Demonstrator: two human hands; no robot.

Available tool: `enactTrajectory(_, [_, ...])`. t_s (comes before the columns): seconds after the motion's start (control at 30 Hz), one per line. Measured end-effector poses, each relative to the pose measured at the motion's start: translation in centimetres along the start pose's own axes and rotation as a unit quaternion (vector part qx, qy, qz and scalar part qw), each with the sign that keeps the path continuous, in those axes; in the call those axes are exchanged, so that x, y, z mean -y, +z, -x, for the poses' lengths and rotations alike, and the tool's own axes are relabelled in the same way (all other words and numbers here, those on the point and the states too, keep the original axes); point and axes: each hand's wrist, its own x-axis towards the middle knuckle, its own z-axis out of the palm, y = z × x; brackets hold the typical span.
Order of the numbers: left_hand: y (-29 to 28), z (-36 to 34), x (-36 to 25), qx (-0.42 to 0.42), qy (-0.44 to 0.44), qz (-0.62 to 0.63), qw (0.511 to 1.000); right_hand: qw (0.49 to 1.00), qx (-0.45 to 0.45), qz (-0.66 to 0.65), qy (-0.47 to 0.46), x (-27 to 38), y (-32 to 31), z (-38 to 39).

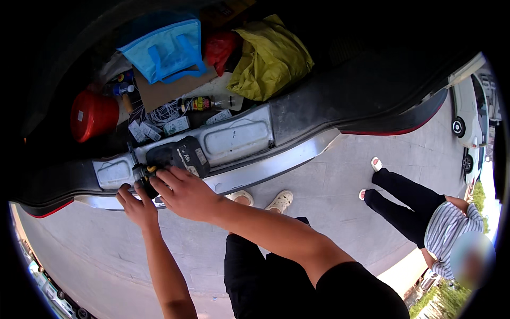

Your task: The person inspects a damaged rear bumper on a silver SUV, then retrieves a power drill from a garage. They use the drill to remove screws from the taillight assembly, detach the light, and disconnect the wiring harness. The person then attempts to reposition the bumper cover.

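Shadow swallows the depths of the open vehicle boot (308,109) beyond the grip. Right at the grip, a black power tool (159,155) with yellow parts lies over a metal sill plate (239,133); whether it rests there is hard to make out, since fingers cover its near end. The right hand (183,191) touches it with half-bent fingers, thumb hidden; the left hand (139,206), beside it, sets bent fingertips against the tool. How tightly either closes cannot be told. Beyond the grip sit coiled white wire (166,113) and, leftward, a red bucket (95,116).
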Motion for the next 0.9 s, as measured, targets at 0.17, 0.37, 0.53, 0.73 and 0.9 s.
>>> enactTrajectory(0.17, [0.6, 7.8, -15.5, 0.081, 0.17, 0.23, 0.955, 0.954, -0.276, 0.011, 0.113, -4.8, -19.4, 11.2])
enactTrajectory(0.37, [3.0, 16.9, -38.4, 0.272, 0.268, 0.458, 0.803, 0.782, -0.525, -0.092, 0.321, -18.3, -38.8, 17.4])
enactTrajectory(0.53, [4.9, 20.1, -50.2, 0.245, 0.129, 0.447, 0.85, 0.808, -0.436, -0.255, 0.303, -24.8, -44.7, 15.2])
enactTrajectory(0.73, [4.7, 19.9, -54.3, 0.273, -0.023, 0.512, 0.814, 0.843, -0.41, -0.254, 0.239, -27.1, -44.8, 13.2])
enactTrajectory(0.9, [4.4, 20.2, -55.2, 0.261, 0.0, 0.501, 0.825, 0.841, -0.429, -0.204, 0.259, -26.6, -43.8, 13.3])
